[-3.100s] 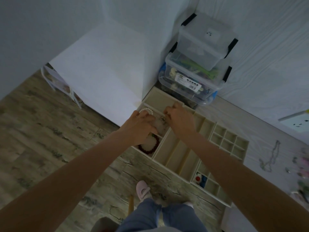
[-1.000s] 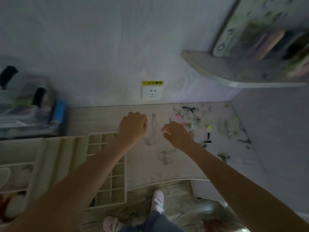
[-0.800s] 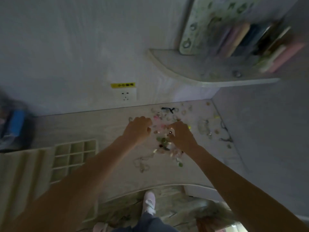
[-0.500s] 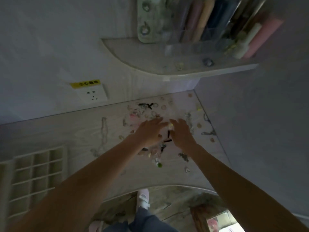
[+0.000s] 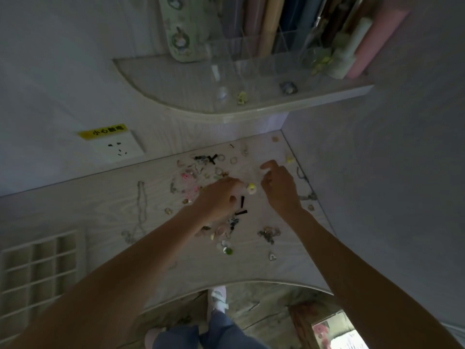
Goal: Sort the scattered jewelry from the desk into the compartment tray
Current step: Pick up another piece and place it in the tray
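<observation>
Scattered jewelry (image 5: 221, 230) lies on the pale wood desk (image 5: 105, 212): rings, beads, black clips (image 5: 242, 203), a pink piece (image 5: 187, 178) and a long chain necklace (image 5: 141, 205). My left hand (image 5: 216, 201) is down over the middle of the pile with its fingers curled, the tips hidden against small pieces. My right hand (image 5: 279, 188) hovers just right of it, fingers loosely curled, nothing visible in them. A yellow-white ring (image 5: 251, 189) lies between the two hands. The cream compartment tray (image 5: 37, 263) shows only its small-cell end at the left edge.
A wall socket (image 5: 117, 148) with a yellow label sits behind the desk. A curved shelf (image 5: 226, 107) with a clear organiser and rolls hangs above the jewelry. The right wall (image 5: 377, 197) closes the desk's corner. My legs and the floor (image 5: 251, 306) show below the desk's curved front edge.
The view swung right from the tray to the jewelry pile. Both hands left the tray, crossed the desk and came down over the pile; the right hand has since moved slightly right.
</observation>
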The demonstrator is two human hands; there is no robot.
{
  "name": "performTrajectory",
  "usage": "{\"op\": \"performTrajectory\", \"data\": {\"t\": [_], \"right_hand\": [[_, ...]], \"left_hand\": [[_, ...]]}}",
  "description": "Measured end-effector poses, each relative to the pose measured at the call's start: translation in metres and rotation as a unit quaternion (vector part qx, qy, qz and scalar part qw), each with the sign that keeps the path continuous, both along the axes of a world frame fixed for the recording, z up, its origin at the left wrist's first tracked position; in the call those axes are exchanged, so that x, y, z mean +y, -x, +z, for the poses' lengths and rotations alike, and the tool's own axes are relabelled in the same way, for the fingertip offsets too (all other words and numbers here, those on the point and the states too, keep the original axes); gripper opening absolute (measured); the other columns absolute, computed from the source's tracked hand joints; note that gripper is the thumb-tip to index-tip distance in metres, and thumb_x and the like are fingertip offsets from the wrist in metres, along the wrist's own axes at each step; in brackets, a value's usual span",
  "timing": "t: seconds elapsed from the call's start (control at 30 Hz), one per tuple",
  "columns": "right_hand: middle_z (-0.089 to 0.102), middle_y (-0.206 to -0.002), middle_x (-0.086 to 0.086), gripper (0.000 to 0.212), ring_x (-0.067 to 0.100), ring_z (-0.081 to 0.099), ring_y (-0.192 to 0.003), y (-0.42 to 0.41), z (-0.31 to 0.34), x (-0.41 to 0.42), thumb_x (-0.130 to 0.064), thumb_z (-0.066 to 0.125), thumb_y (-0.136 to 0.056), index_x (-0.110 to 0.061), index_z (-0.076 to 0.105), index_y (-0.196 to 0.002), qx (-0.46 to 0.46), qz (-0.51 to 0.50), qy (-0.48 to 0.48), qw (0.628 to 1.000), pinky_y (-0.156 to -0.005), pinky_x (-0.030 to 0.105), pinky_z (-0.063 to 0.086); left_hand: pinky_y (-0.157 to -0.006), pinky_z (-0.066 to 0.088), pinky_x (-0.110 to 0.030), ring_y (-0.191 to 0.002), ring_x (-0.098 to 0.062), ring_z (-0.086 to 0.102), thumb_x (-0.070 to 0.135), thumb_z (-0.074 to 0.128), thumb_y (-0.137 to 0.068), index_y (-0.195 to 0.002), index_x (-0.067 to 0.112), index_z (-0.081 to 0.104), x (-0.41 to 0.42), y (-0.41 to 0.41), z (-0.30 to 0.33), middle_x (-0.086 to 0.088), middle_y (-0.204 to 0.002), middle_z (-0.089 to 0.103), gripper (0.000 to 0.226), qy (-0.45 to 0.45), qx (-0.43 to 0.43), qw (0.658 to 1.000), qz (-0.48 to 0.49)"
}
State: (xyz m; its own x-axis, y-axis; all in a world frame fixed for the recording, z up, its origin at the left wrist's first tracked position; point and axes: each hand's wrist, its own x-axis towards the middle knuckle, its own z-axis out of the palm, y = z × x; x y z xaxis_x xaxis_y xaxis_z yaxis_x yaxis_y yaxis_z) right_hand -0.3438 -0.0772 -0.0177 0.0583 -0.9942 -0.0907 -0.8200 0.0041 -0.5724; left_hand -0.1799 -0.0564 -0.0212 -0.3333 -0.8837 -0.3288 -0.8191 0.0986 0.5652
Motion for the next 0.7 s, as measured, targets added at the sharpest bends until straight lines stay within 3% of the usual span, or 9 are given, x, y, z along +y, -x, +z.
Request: {"op": "performTrajectory", "data": {"t": [0.1,0.23,0.37,0.43,0.47,0.53,0.6,0.7], "right_hand": [[0.060,-0.092,0.015,0.024,0.024,0.061,-0.084,0.002,0.020,-0.005,-0.002,0.048,-0.092,-0.007,0.053,-0.115,-0.091,0.035,0.040,0.994,-0.074,0.031,0.052],[0.060,-0.086,0.007,0.022,0.014,0.065,-0.079,-0.010,0.047,-0.005,0.001,0.048,-0.091,-0.007,0.056,-0.110,-0.208,0.052,0.002,0.977,-0.068,0.009,0.047],[0.060,-0.082,0.004,0.022,0.023,0.064,-0.081,-0.030,0.065,-0.007,0.001,0.048,-0.091,-0.015,0.059,-0.100,-0.357,0.000,-0.078,0.931,-0.080,0.039,0.054],[0.057,-0.082,0.007,0.023,0.020,0.061,-0.077,-0.036,0.068,-0.007,0.004,0.047,-0.092,-0.016,0.059,-0.095,-0.422,-0.030,-0.116,0.899,-0.081,0.042,0.054],[0.057,-0.082,0.007,0.025,0.017,0.059,-0.074,-0.038,0.069,-0.006,0.004,0.047,-0.092,-0.017,0.059,-0.093,-0.443,-0.041,-0.130,0.886,-0.082,0.042,0.054],[0.057,-0.084,0.008,0.026,0.015,0.057,-0.071,-0.042,0.067,-0.007,0.003,0.047,-0.092,-0.019,0.060,-0.093,-0.445,-0.046,-0.150,0.882,-0.083,0.043,0.052],[0.059,-0.088,0.011,0.023,0.015,0.056,-0.069,-0.045,0.064,-0.007,0.003,0.052,-0.090,-0.016,0.060,-0.099,-0.399,-0.025,-0.179,0.899,-0.081,0.038,0.051],[0.061,-0.077,0.004,0.019,0.005,0.056,-0.061,-0.059,0.067,-0.002,0.003,0.058,-0.086,-0.005,0.061,-0.104,-0.325,0.059,-0.229,0.916,-0.062,0.015,0.045]], "left_hand": [[-0.101,0.030,-0.021,-0.132,-0.017,0.040,-0.001,0.041,-0.091,-0.140,0.016,0.040,-0.005,-0.001,0.018,-0.004,-0.144,0.042,0.051,0.005,0.107,0.992,0.065],[-0.103,0.031,-0.024,-0.132,-0.015,0.039,0.001,0.044,-0.090,-0.140,0.017,0.037,-0.010,-0.001,0.037,-0.002,-0.142,0.044,0.053,-0.044,0.203,0.972,0.106],[-0.089,0.045,-0.026,-0.107,-0.018,0.059,0.013,0.060,-0.089,-0.107,0.009,0.060,-0.012,-0.006,0.045,-0.007,-0.112,0.064,0.019,-0.075,0.266,0.945,0.173],[-0.079,0.047,-0.024,-0.091,-0.018,0.062,0.015,0.064,-0.087,-0.087,0.011,0.062,-0.010,-0.013,0.048,-0.007,-0.094,0.066,0.004,-0.075,0.286,0.933,0.204],[-0.077,0.048,-0.025,-0.085,-0.018,0.062,0.017,0.063,-0.086,-0.080,0.012,0.061,-0.008,-0.017,0.049,-0.008,-0.089,0.065,0.008,-0.077,0.293,0.927,0.219],[-0.079,0.052,-0.028,-0.082,-0.019,0.063,0.016,0.060,-0.089,-0.078,0.012,0.059,-0.003,-0.027,0.051,-0.009,-0.086,0.066,0.012,-0.101,0.331,0.900,0.266],[-0.074,0.055,-0.024,-0.079,-0.016,0.065,0.010,0.057,-0.092,-0.083,0.012,0.060,0.004,-0.039,0.058,-0.006,-0.084,0.066,0.009,-0.141,0.402,0.844,0.325],[-0.077,0.056,-0.025,-0.080,-0.017,0.068,0.008,0.055,-0.092,-0.088,0.009,0.061,0.015,-0.062,0.068,-0.006,-0.085,0.068,0.008,-0.144,0.450,0.799,0.372]]}}
